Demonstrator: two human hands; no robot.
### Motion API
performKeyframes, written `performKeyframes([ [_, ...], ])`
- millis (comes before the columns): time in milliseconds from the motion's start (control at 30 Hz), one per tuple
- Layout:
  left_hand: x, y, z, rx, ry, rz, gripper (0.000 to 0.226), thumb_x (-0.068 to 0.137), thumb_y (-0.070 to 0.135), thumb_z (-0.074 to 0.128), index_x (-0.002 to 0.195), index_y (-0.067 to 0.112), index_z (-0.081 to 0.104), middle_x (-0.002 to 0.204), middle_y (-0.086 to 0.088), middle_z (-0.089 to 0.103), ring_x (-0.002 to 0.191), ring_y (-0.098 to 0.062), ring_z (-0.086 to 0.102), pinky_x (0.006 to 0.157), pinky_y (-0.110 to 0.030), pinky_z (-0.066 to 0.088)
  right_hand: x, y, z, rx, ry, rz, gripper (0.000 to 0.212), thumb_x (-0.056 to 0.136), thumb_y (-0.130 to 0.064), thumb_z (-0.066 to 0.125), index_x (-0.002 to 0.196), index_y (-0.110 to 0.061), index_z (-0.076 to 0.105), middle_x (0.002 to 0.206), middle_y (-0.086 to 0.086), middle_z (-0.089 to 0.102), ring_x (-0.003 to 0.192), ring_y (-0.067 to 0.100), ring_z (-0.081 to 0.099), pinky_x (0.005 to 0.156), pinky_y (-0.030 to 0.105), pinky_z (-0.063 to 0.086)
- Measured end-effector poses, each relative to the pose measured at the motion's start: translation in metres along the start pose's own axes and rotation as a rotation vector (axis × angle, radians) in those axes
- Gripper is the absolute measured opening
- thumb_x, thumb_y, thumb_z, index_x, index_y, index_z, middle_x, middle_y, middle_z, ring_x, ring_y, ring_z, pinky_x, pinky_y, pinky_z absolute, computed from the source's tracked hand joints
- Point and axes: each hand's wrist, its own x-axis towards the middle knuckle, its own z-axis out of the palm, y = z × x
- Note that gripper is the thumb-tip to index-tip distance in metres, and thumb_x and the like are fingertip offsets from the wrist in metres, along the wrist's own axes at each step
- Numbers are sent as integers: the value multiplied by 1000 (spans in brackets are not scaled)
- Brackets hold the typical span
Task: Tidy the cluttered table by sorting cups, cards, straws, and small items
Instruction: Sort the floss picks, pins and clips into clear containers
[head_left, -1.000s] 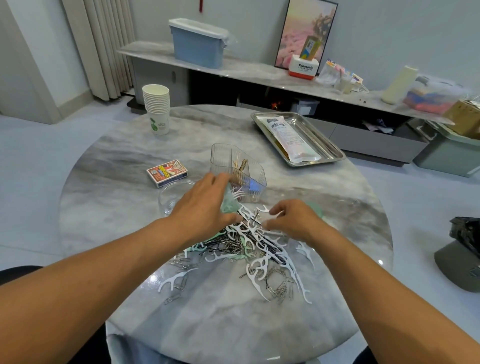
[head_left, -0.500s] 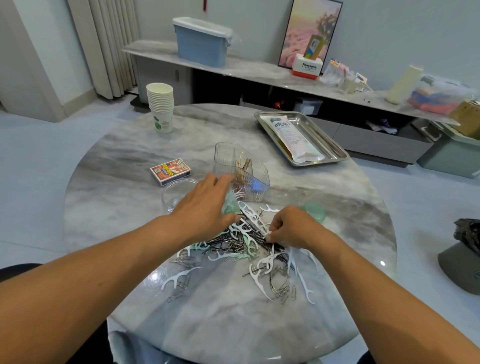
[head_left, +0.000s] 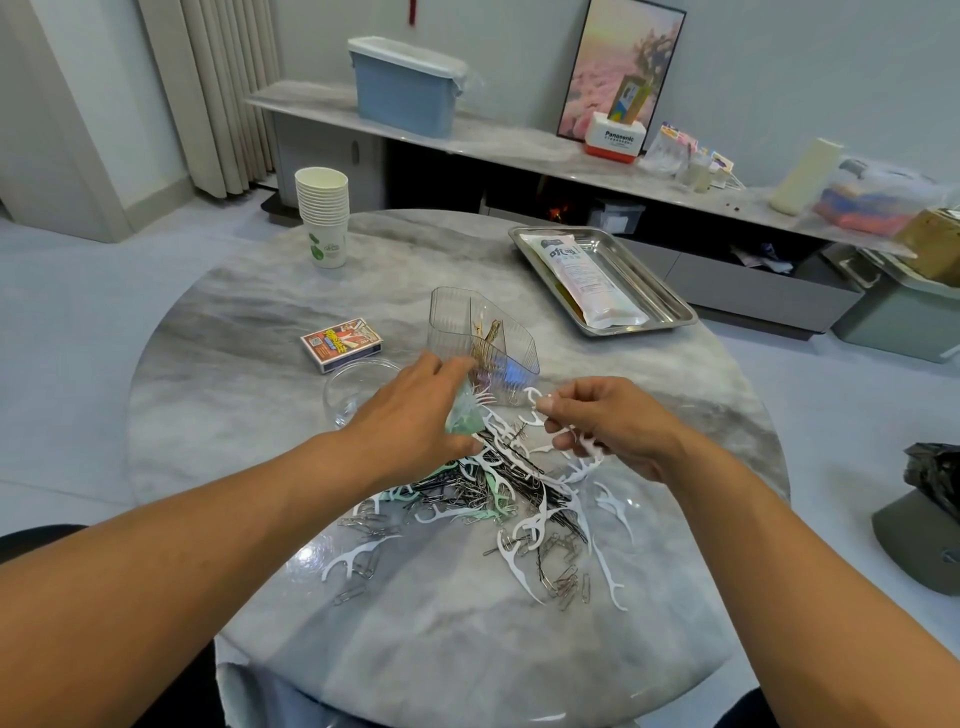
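Spanning most of the view, a round marble bench (head_left: 249, 332) carries everything. At its far right a steel tray (head_left: 670, 306) is seen, with a white pouch (head_left: 582, 280) laid lengthwise in it. A stack of cups (head_left: 323, 218) stands upright at the far left edge. A heap of picks (head_left: 519, 499), white and pale green and mixed with paper clips and dark pins, is spread over the middle of the bench, and a few stray picks and clips lie on its near side. Just beyond the heap a clear organizer (head_left: 483, 343) stands, divided into compartments; thin brownish sticks are held in one of them. A card box (head_left: 342, 344) lies flat to the left of the organizer, and a clear bowl (head_left: 353, 389) sits just in front of that box, partly hidden by the left hand (head_left: 410, 421). That hand is curled around a bunch of pale green picks (head_left: 464, 415), held just beside the organizer's near wall. The right hand (head_left: 613, 421) is raised above the heap, with several white picks (head_left: 584, 441) pinched between thumb and fingertips.
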Motion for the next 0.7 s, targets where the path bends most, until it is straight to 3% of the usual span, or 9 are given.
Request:
performKeyframes([
  [233,0,4,2,-4,-31,11,95,78,54,77,154,33,24,147,5,39,131,-16,44,102,-37,42,7,-3,8,49,15,-60,19,100,-14,63,110,0,72,80,4,65,56,6,48,51,18,38],
  [400,1,3,4,4,-40,3,96,77,55,78,154,34,24,148,6,39,131,-16,44,102,-36,43,3,-6,12,-49,-1,-93,17,96,-8,67,111,-8,75,83,3,72,60,6,47,53,16,41],
  [533,2,3,5,-16,-34,0,98,75,57,79,153,35,25,146,6,41,129,-16,45,102,-38,45,1,-8,19,-71,87,-233,12,85,-5,79,97,-6,77,85,9,76,61,1,62,57,10,44],
  [633,3,4,6,-42,-32,23,98,73,56,81,153,35,27,144,7,41,127,-14,46,97,-34,45,2,-7,28,-102,97,-294,11,80,-7,84,88,-11,77,88,10,78,69,3,66,65,15,50],
  [700,3,4,8,-50,-33,38,97,72,57,81,151,36,28,143,8,41,126,-14,47,93,-33,44,4,-4,36,-141,67,-313,7,83,-11,82,89,-13,79,89,10,78,75,9,68,76,28,57],
])
